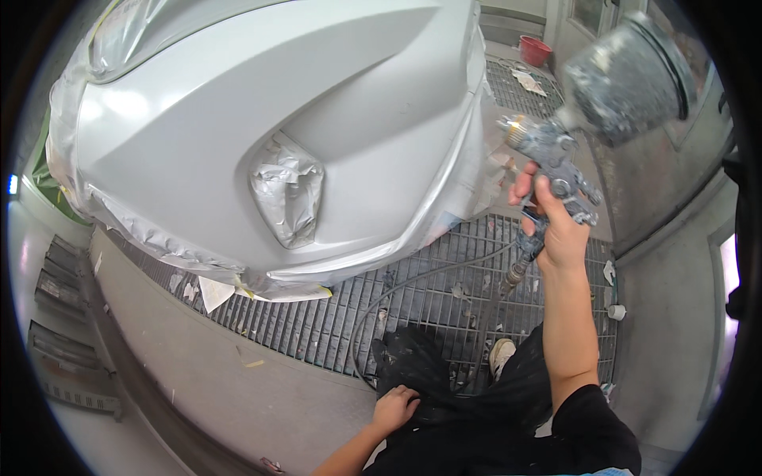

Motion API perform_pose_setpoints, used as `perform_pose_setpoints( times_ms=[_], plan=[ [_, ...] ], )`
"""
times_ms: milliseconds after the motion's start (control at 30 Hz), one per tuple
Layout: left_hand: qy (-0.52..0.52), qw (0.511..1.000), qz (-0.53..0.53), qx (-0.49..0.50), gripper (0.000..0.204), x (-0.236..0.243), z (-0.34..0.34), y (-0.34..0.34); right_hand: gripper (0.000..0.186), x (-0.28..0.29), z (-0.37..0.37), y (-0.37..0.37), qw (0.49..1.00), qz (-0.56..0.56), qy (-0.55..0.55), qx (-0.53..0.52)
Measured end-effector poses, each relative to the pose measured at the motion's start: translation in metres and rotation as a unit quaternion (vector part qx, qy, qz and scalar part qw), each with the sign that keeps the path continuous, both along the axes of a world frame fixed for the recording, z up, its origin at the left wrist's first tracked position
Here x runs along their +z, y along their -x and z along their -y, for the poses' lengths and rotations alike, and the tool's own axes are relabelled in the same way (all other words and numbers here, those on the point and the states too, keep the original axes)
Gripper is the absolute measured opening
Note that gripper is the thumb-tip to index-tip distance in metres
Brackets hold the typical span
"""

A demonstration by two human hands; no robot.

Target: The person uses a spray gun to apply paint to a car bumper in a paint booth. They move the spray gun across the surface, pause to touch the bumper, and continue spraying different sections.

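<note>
My right hand (562,230) grips a paint-spattered spray gun (548,155) by its handle, fingers around the trigger area. A large grey gravity cup (631,79), crusted with paint, tops the gun. The nozzle points left, toward a silver-grey car bumper (357,151), apart from it. An air hose (421,279) runs from the handle down to the floor. Masking film (287,194) covers a recess in the bumper, and more wrapping lines its edges. My left hand (397,408) lies on my dark trousers at the thigh, its fingers stretched out, holding nothing.
Metal floor grating (333,337) lies under me, littered with paper scraps and paint flakes. A red bucket (534,51) stands in the back corner. Grey booth walls (671,301) close in on the right. A small white cup (617,312) lies by the wall.
</note>
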State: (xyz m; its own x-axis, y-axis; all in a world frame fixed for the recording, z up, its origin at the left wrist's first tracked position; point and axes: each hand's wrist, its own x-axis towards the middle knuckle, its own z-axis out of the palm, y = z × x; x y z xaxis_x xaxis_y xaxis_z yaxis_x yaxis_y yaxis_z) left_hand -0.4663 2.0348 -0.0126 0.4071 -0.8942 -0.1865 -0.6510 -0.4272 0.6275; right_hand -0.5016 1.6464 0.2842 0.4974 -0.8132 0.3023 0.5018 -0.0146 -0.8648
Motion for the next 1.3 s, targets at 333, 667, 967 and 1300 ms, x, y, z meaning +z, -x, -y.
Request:
perform_pose_setpoints(
  times_ms=[333,667,967,1300],
  plan=[
    [-0.001,0.998,-0.040,0.037,0.016,-0.024,0.017,-0.011,0.023,-0.051,0.003,0.067,0.985,0.062,-0.068,-0.149],
    [0.089,0.991,0.075,0.065,0.029,-0.037,0.023,0.011,0.025,-0.118,-0.019,0.087,0.974,-0.151,-0.083,-0.148],
    [0.064,0.996,0.048,0.031,0.026,-0.037,0.034,-0.003,0.034,-0.121,-0.023,0.096,0.987,-0.126,-0.100,-0.001],
    [0.045,0.998,0.037,0.028,0.026,-0.045,0.038,-0.009,0.035,-0.128,-0.018,0.068,0.964,-0.115,-0.230,0.065]
  ],
)
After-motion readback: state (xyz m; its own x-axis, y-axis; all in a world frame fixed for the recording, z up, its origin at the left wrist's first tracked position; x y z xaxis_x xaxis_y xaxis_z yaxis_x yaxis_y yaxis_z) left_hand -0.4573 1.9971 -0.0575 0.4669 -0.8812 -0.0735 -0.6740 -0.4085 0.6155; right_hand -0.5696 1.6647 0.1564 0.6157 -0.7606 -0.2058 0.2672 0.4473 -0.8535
